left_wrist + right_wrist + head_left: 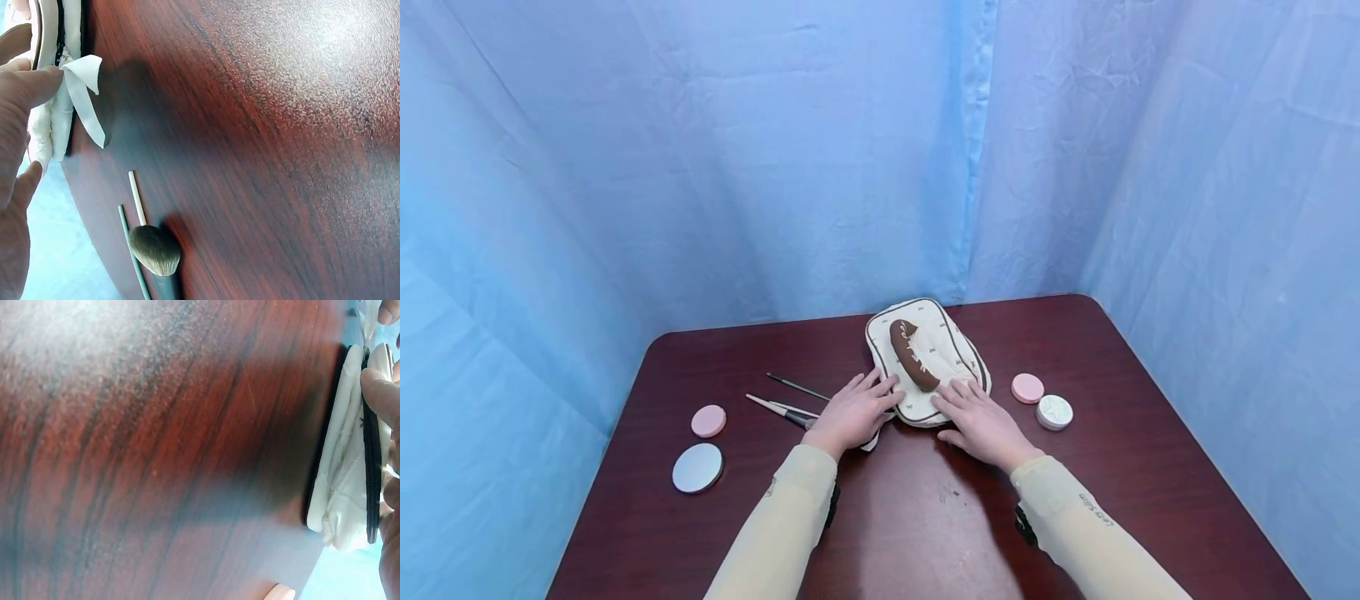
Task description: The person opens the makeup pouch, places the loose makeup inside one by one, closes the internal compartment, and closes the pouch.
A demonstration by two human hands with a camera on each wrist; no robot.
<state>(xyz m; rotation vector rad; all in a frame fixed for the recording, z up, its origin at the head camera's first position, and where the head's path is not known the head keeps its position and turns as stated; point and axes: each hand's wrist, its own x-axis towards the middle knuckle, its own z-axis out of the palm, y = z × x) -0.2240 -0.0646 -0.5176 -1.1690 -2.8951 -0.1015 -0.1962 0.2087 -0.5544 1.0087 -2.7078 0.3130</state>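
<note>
Presently, we see the left hand (pixel 853 410) and right hand (pixel 981 423) with fingers spread, resting on the pouch (pixel 942 358), which lies between them on the bench (pixel 902 533). Brushes (pixel 795 416) lie left of them; a pink disc (pixel 1027 388), right.

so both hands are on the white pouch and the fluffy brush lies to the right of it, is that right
Not quite: the fluffy brush lies to the left of the white pouch, near the left hand, as the head view shows. Both the left hand and the right hand are on the pouch, as you say.
</note>
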